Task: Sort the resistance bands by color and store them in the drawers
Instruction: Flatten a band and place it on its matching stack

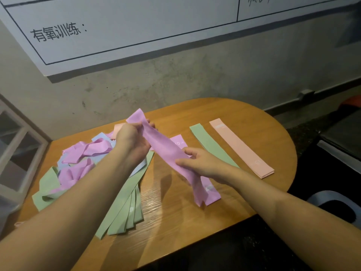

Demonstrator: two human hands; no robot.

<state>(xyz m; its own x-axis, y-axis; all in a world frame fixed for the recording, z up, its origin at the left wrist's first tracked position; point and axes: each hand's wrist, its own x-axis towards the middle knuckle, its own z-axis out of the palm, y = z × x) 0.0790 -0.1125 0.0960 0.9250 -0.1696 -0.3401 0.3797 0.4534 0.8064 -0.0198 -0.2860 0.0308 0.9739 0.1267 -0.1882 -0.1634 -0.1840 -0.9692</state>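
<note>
I hold a purple resistance band (166, 151) stretched above the wooden table (175, 216). My left hand (132, 141) grips its far end and my right hand (199, 162) pinches its lower part. Beneath it lies another purple band (212, 192) flat on the table. To the right lie a flat green band (211, 144) and a flat peach stack (241, 147), side by side. On the left sits a mixed heap of purple (88, 151), green (125, 208) and pale blue bands (99, 138).
A concrete wall with a white printed board (121, 26) rises behind the table. A white-framed glass cabinet (13, 145) stands at the left. Dark flooring and a grey stool (332, 204) lie off the table's right edge.
</note>
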